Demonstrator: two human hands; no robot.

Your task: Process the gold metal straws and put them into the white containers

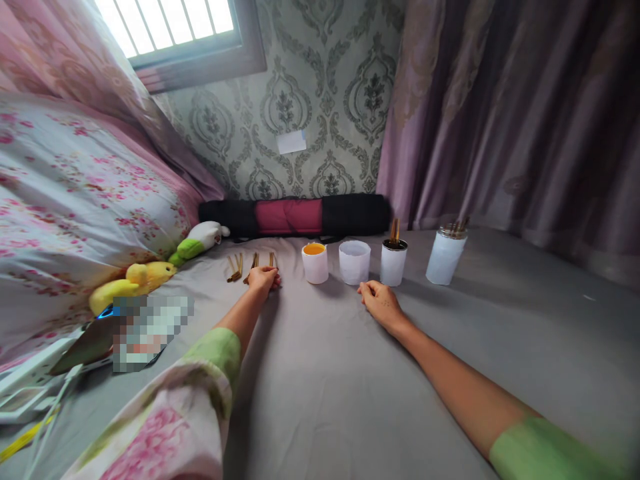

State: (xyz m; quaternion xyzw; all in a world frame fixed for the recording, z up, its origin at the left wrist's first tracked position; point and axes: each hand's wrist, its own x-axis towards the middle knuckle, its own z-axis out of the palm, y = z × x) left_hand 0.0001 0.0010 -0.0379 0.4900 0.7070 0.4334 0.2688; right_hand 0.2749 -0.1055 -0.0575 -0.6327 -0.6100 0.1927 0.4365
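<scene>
My left hand (263, 277) has its fingers curled over the near end of a bundle of thin brown sticks (273, 259). Two more bundles, the left stick bundle (235, 268) and the middle stick bundle (255, 259), lie to its left. My right hand (381, 305) rests in a loose fist, nothing visible in it, just in front of a white tub (355, 263). A white cup with orange inside (315, 265) stands left of that tub. To the right are a white can holding brown sticks (394, 265) and a jar with several sticks (447, 257).
Grey cloth (320, 373) covers the surface. At left lie yellow and green-white plush toys (150, 275), a blurred-out device (150, 333), and a white power strip with cables (30, 380). A black and red roll (290, 217) lies along the wall; purple curtains (500, 120) hang at right.
</scene>
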